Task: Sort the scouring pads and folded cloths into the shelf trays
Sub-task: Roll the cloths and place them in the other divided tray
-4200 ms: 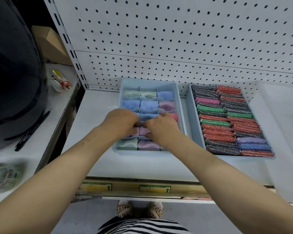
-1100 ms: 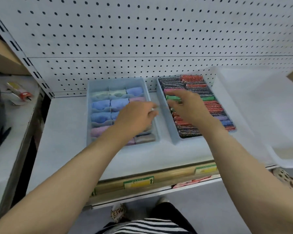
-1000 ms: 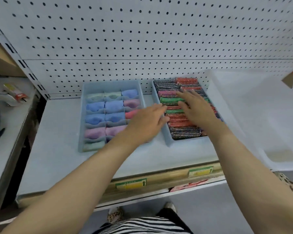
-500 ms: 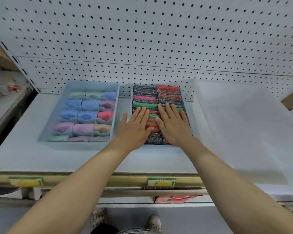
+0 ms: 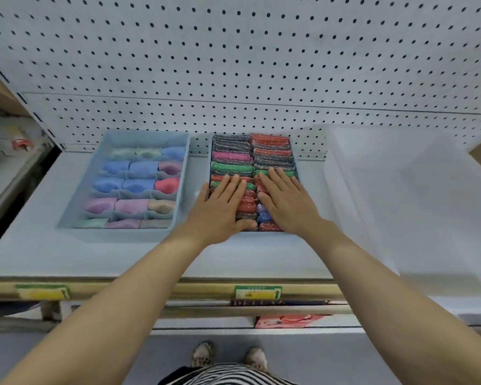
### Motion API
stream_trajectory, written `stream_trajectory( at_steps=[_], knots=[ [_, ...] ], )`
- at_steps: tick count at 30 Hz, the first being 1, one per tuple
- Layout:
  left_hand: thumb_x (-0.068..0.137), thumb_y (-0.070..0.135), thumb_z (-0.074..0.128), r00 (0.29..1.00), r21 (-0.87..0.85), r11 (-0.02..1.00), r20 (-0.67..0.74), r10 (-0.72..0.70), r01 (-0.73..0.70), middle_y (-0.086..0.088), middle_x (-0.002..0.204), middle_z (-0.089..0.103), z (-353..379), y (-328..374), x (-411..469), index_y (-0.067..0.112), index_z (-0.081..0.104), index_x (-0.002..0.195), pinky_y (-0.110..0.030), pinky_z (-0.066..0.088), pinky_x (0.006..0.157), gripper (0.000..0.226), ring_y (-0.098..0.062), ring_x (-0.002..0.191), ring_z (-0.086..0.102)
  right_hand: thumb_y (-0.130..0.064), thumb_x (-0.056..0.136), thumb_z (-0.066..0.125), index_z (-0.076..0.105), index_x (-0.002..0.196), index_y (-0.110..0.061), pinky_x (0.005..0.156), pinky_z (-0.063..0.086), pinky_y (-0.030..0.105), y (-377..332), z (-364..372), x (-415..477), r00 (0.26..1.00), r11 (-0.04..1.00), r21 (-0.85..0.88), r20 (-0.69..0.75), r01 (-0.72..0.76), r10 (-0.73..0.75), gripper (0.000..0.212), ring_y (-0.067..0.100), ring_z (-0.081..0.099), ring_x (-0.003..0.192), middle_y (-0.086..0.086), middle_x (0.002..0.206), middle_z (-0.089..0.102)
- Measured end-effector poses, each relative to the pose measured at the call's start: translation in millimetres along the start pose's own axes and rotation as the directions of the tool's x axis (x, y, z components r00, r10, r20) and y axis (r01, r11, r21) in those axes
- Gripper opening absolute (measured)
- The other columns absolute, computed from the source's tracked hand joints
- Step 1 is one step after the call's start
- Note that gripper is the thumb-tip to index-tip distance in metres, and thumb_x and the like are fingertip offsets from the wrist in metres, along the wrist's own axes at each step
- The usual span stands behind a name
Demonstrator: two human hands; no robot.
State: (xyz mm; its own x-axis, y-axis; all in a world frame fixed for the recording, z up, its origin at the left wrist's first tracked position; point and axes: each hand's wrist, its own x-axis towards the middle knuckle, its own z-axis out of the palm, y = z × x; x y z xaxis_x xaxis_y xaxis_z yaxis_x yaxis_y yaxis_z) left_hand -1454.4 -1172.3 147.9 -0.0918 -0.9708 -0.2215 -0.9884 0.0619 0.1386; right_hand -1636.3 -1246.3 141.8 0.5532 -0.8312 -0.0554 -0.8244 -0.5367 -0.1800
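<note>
Two pale blue trays stand side by side on the shelf. The left tray (image 5: 79, 201) has dividers and holds folded cloths (image 5: 139, 169) in blue, pink, purple and green. The right tray (image 5: 209, 151) is packed with two rows of glittery scouring pads (image 5: 232, 157) in red, green, pink and dark grey. My left hand (image 5: 220, 208) lies flat on the left row of pads, fingers straight. My right hand (image 5: 285, 200) presses flat on the right row, hiding the near pads.
A large clear plastic bin (image 5: 406, 207) stands right of the pad tray. White pegboard (image 5: 233, 65) backs the shelf. Price labels (image 5: 257, 292) sit on the shelf's front rail. A neighbouring shelf with small items (image 5: 20, 144) lies to the far left.
Both hands left the cloth tray, moved right onto the scouring pads and now lie flat on them. Since half a second ago they have barely shifted.
</note>
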Motion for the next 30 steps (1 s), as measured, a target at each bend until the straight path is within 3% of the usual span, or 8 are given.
stream_trajectory(
  at_steps=[4, 9, 11, 14, 23, 27, 30],
  knots=[
    [0.080, 0.080, 0.003, 1.000, 0.009, 1.000, -0.003, 0.015, -0.015, 0.004, 0.164, -0.021, 2.2, -1.1, -2.5, 0.024, -0.014, 0.157, -0.048, -0.010, 0.122, 0.097, -0.014, 0.150, -0.023, -0.052, 0.104, 0.012, 0.004, 0.158, -0.030, 0.123, -0.004, 0.038, 0.1, 0.5, -0.9, 0.998, 0.998, 0.006, 0.010, -0.056, 0.056, 0.059, 0.014, -0.010, 0.152, -0.004, 0.166, -0.002],
    [0.088, 0.079, 0.019, 0.999, 0.043, 0.999, 0.022, -0.026, 0.025, 0.001, 0.163, -0.023, 5.1, 1.6, 4.2, 0.021, -0.016, 0.156, -0.049, -0.010, 0.122, 0.096, -0.017, 0.150, -0.023, -0.051, 0.104, 0.009, 0.001, 0.158, -0.029, 0.123, -0.004, 0.039, -4.7, 3.4, 0.5, 0.997, 0.995, -0.064, -0.003, -0.083, 0.083, 0.060, 0.015, -0.009, 0.152, -0.003, 0.166, -0.003],
    [0.090, 0.075, 0.014, 0.999, -0.031, 0.999, 0.041, -0.015, 0.017, 0.002, 0.163, -0.022, -1.7, 1.3, 5.4, 0.023, -0.013, 0.157, -0.047, -0.011, 0.122, 0.090, -0.015, 0.150, -0.023, -0.051, 0.104, 0.011, 0.003, 0.158, -0.030, 0.123, -0.003, 0.038, -3.6, -2.1, 3.8, 0.996, 0.996, 0.016, 0.005, -0.093, 0.092, 0.058, 0.014, -0.008, 0.152, -0.004, 0.166, -0.002],
    [0.098, 0.063, 0.007, 0.997, -0.167, 0.985, -0.057, -0.047, 0.036, 0.002, 0.164, -0.019, -12.9, -0.8, 21.1, 0.025, -0.009, 0.158, -0.043, -0.010, 0.123, 0.072, -0.013, 0.150, -0.021, -0.050, 0.104, 0.012, 0.003, 0.158, -0.028, 0.124, -0.002, 0.040, -0.9, -7.2, 22.2, 0.993, 0.992, 0.059, -0.036, -0.114, 0.116, 0.059, 0.014, -0.010, 0.152, -0.004, 0.166, -0.003],
    [0.102, 0.052, 0.002, 0.986, -0.019, 0.992, -0.107, -0.129, 0.128, -0.005, 0.165, -0.015, 5.1, 2.5, 52.0, 0.016, -0.011, 0.157, -0.040, -0.004, 0.125, 0.067, -0.019, 0.152, -0.017, -0.049, 0.104, 0.006, -0.004, 0.158, -0.028, 0.124, -0.005, 0.042, -3.2, 3.6, 36.9, 0.991, 0.990, -0.065, 0.035, -0.126, 0.128, 0.059, 0.017, -0.013, 0.152, -0.002, 0.166, -0.009],
    [0.103, 0.052, 0.002, 0.990, -0.074, 0.990, -0.069, -0.126, 0.121, -0.004, 0.165, -0.017, -5.5, -3.2, 60.5, 0.017, -0.011, 0.157, -0.039, -0.008, 0.124, 0.066, -0.018, 0.151, -0.018, -0.048, 0.104, 0.010, 0.002, 0.158, -0.027, 0.124, -0.003, 0.040, 0.3, -7.3, 51.5, 0.988, 0.990, -0.002, 0.066, -0.139, 0.139, 0.058, 0.015, -0.008, 0.153, -0.003, 0.166, -0.004],
    [0.102, 0.053, 0.001, 0.976, -0.112, 0.979, -0.119, -0.183, 0.170, -0.005, 0.164, -0.020, -15.9, -13.6, 80.8, 0.017, -0.013, 0.157, -0.040, -0.009, 0.123, 0.067, -0.019, 0.150, -0.020, -0.048, 0.104, 0.010, 0.001, 0.159, -0.022, 0.125, -0.001, 0.040, 6.2, -13.6, 70.1, 0.988, 0.988, 0.021, 0.019, -0.151, 0.150, 0.060, 0.015, -0.008, 0.153, -0.002, 0.166, -0.004]
  ],
)
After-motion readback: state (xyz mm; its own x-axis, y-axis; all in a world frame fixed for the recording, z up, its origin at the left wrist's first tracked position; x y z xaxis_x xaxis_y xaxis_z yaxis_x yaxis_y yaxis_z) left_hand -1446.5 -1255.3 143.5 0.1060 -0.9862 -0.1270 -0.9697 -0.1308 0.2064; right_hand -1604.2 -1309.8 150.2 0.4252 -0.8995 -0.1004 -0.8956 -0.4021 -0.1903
